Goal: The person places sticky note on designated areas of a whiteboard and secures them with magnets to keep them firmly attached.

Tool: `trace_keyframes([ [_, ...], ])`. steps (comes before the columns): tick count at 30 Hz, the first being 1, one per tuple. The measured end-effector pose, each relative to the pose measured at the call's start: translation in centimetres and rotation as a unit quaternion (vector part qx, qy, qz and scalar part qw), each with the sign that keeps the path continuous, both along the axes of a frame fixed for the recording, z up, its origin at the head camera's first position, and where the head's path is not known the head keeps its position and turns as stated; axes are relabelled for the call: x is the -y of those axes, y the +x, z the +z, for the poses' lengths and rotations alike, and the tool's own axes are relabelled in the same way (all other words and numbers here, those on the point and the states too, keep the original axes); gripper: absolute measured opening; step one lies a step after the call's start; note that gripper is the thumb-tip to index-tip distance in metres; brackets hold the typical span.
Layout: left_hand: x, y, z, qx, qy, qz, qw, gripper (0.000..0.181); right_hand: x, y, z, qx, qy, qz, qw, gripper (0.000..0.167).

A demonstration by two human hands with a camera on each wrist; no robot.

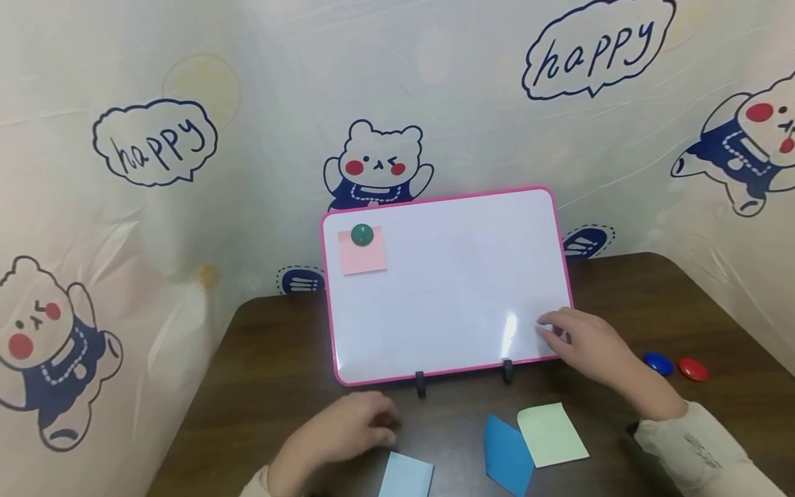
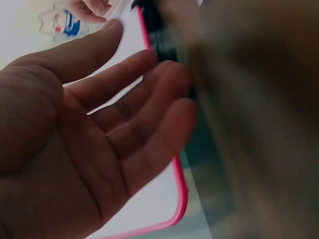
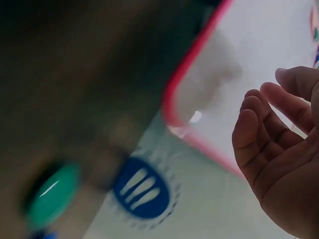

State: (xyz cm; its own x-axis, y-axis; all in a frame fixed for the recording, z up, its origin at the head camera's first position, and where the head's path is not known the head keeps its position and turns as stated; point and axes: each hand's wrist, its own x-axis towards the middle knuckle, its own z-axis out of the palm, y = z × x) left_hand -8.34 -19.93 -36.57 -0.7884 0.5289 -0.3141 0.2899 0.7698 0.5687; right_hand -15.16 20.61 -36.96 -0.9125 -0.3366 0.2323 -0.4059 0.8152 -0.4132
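Note:
A white board (image 1: 447,297) with a pink frame stands tilted on small black feet. At its upper left a green magnet (image 1: 362,235) lies over a pink note (image 1: 363,261). My right hand (image 1: 586,345), empty with fingers loosely bent, hovers in front of the board's lower right corner. My left hand (image 1: 348,428) is over the table below the board's lower left, just above a light blue note pad (image 1: 406,476). Its palm and relaxed fingers (image 2: 149,109) hold nothing in the left wrist view. The right palm (image 3: 284,159) is bare too.
A blue note (image 1: 508,455) and a pale green note (image 1: 553,435) touch on the table. Beyond my right forearm lie a blue magnet (image 1: 659,364) and a red magnet (image 1: 692,369); the right wrist view shows another green magnet (image 3: 54,195). A printed curtain (image 1: 261,159) hangs behind the table.

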Motion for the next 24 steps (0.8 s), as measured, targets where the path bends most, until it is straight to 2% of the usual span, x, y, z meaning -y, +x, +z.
trace_keyframes([
  [2, -0.4, 1.0, -0.4, 0.009, -0.013, -0.001, 0.9999, 0.020, -1.7, 0.5, -0.5, 0.010, 0.010, -0.013, 0.9998, 0.025],
  [7, -1.4, 3.0, -1.3, -0.002, -0.040, 0.004, 0.9992, 0.021, -5.6, 1.7, -1.5, 0.039, 0.052, -0.039, 0.9971, 0.030],
  [10, -2.0, 3.6, -1.5, 0.036, -0.047, 0.022, 0.9980, 0.020, -7.4, 2.3, -1.9, 0.060, 0.077, -0.062, 0.9933, 0.040],
  [13, -2.5, 4.0, -1.8, 0.053, -0.058, 0.022, 0.9967, 0.018, -8.9, 2.8, -2.3, 0.080, 0.097, -0.082, 0.9887, 0.049],
  [15, -2.7, 4.3, -2.0, 0.038, -0.066, 0.012, 0.9970, 0.019, -9.7, 3.0, -2.6, 0.095, 0.109, -0.088, 0.9856, 0.054],
  [17, -2.8, 4.5, -2.3, 0.002, -0.073, -0.004, 0.9973, 0.022, -10.3, 3.1, -2.9, 0.107, 0.119, -0.085, 0.9834, 0.054],
  [19, -2.8, 4.7, -2.4, -0.018, -0.075, -0.012, 0.9969, 0.024, -10.7, 3.3, -3.2, 0.112, 0.126, -0.083, 0.9822, 0.053],
  [24, -2.9, 4.7, -2.5, -0.027, -0.082, -0.015, 0.9961, 0.027, -11.1, 3.5, -3.6, 0.109, 0.129, -0.073, 0.9830, 0.047],
])
